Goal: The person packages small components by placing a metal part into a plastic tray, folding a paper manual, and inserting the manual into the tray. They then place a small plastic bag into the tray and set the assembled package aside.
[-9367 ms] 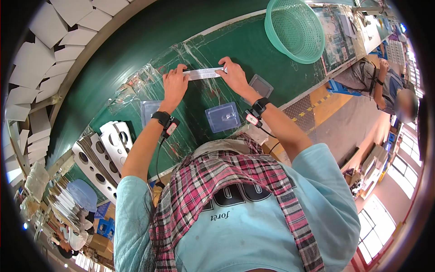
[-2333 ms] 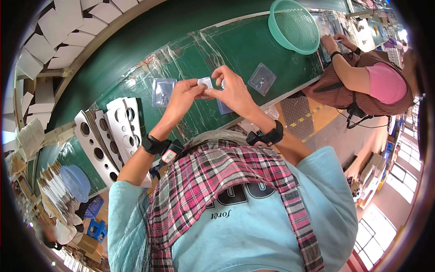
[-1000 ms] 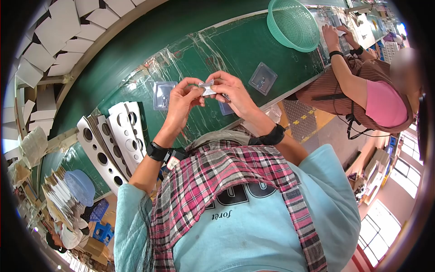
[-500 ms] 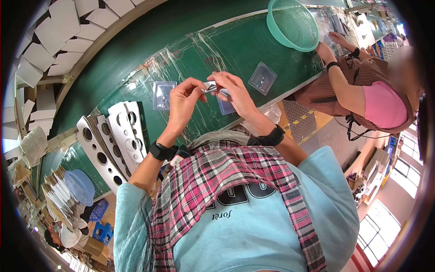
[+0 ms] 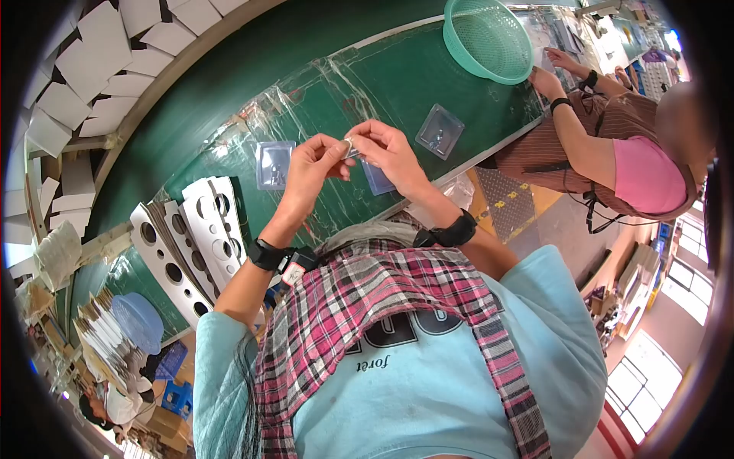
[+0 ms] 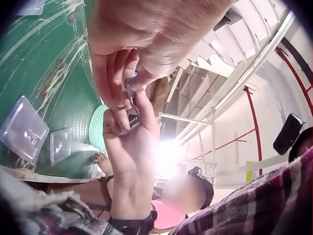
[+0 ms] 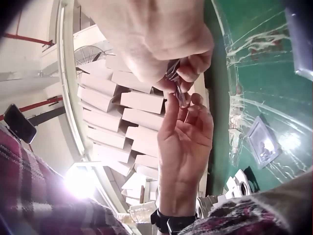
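Note:
Both hands meet above the green table (image 5: pixel 397 92), pinching a small folded strip with a shiny, silvery-white surface (image 5: pixel 351 148). My left hand (image 5: pixel 310 172) holds one end between thumb and fingers; my right hand (image 5: pixel 391 157) grips the other. In the left wrist view, a dark printed patch on the strip (image 6: pixel 133 118) shows by the right fingers. Much of the strip is hidden by the fingers. A clear plastic tray (image 5: pixel 274 155) lies left of the hands, another tray (image 5: pixel 440 131) to the right, and a bluish one (image 5: pixel 377 180) partly under the right hand.
A mint-green basket (image 5: pixel 489 46) stands at the far right, near another person (image 5: pixel 612 153) working at the table. White panels with round holes (image 5: pixel 172 260) are stacked at left. White boxes (image 5: pixel 95 46) line the back-left side. Clear film (image 5: pixel 267 107) covers part of the tabletop.
The long printed strip, stretched between both hands at first, is now folded small. In the last second the hands turned it and drew closer together. The other person's hands moved toward the basket.

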A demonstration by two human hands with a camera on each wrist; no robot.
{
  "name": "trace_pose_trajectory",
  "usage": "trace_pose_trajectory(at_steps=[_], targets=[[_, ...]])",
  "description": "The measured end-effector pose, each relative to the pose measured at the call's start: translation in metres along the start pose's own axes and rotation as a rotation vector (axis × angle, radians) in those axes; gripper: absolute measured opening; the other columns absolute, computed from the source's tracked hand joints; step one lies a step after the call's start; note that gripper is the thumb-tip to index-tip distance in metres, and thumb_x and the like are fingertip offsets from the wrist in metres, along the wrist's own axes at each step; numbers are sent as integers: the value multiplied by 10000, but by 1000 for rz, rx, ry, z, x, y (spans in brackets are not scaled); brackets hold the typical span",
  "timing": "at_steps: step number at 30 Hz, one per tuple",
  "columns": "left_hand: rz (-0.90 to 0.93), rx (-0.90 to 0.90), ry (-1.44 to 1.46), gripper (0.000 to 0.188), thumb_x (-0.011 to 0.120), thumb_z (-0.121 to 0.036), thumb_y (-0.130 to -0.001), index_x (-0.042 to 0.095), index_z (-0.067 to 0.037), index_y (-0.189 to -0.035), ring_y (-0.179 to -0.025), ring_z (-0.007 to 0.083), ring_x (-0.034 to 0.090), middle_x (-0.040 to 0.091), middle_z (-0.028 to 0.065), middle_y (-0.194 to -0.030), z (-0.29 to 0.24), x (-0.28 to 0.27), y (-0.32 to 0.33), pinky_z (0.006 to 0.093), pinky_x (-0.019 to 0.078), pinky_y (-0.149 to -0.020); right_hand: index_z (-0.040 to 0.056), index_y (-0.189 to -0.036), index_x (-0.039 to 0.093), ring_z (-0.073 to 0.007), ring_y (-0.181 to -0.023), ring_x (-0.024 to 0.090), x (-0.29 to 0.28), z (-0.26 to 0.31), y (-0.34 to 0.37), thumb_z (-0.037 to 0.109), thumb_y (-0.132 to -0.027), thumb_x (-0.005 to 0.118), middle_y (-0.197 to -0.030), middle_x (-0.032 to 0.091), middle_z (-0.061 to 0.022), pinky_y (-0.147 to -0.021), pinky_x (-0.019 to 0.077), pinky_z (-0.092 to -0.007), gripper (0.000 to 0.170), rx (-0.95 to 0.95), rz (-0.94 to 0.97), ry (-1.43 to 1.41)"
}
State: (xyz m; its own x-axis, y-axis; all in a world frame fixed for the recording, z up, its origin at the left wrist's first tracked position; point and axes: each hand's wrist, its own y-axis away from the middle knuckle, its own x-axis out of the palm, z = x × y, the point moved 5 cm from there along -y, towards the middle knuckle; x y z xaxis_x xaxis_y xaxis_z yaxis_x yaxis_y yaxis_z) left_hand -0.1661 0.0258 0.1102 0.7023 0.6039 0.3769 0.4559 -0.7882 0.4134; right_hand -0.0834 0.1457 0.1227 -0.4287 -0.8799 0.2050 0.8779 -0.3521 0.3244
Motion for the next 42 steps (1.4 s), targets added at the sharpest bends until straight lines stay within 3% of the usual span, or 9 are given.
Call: trace_pose_trajectory(at_steps=[4,7,20,27,29,33,34,37,42], targets=[[7,-138,262,158,561,-191,-943,581,-42,-894,-651,83,562,636,49,-798,14,9,0,221,492,-623,17,-1019,599,-14,-595,476,-5,0,-6,291,-934,549,-742,478,48,-498,354,-152,292,-7,-35,-439],[35,-159,353,149,564,-183,-941,587,-47,-883,-653,82,562,644,54,-815,23,21,-4,226,494,-629,-6,-1082,552,-36,-626,520,1,2,-7,289,-949,513,-808,499,26,-483,416,-174,326,9,-46,-420],[8,-105,348,207,536,-227,-951,567,-49,-849,-630,92,557,586,8,-713,33,41,-14,240,471,-605,52,-1102,539,-15,-611,421,11,17,4,195,-952,511,-874,492,9,-444,332,-152,209,-18,-130,-121],[12,14,-452,238,608,-255,-897,628,-19,-918,-753,138,608,654,64,-834,49,-20,-24,262,478,-687,60,-1139,546,-57,-655,469,-34,-6,-5,185,-997,394,-745,517,17,-536,374,-194,243,-238,-265,67],[-311,314,-810,256,686,-224,-816,624,-6,-934,-786,247,629,657,126,-844,40,-63,-9,356,493,-744,43,-1108,567,-79,-638,488,-79,-23,2,196,-979,442,-709,529,-2,-546,392,-227,236,-133,-325,207],[-595,306,-1328,528,747,-245,-743,525,14,-1146,-1026,373,512,539,209,-1089,64,-148,14,434,430,-873,33,-1078,587,-195,-659,585,-130,-69,32,255,-907,557,-737,597,-98,-592,451,-325,281,-24,-423,824],[-624,286,-1372,588,754,-259,-736,490,21,-1181,-1045,385,491,504,221,-1120,71,-157,18,446,423,-881,31,-1043,600,-265,-715,612,-133,-80,40,356,-838,637,-789,616,-144,-640,465,-370,386,187,-422,839],[-669,166,-1379,697,767,-292,-719,435,36,-1237,-1057,399,474,460,244,-1153,90,-172,18,461,427,-872,24,-959,606,-290,-762,614,-127,-110,51,399,-785,684,-827,625,-144,-664,469,-391,421,239,-406,994],[-657,-17,-1210,714,782,-284,-683,449,23,-1234,-1028,388,508,500,227,-1093,103,-190,9,432,445,-857,5,-902,577,-310,-784,600,-123,-140,44,393,-714,744,-829,613,-161,-691,471,-398,463,79,-382,962]])
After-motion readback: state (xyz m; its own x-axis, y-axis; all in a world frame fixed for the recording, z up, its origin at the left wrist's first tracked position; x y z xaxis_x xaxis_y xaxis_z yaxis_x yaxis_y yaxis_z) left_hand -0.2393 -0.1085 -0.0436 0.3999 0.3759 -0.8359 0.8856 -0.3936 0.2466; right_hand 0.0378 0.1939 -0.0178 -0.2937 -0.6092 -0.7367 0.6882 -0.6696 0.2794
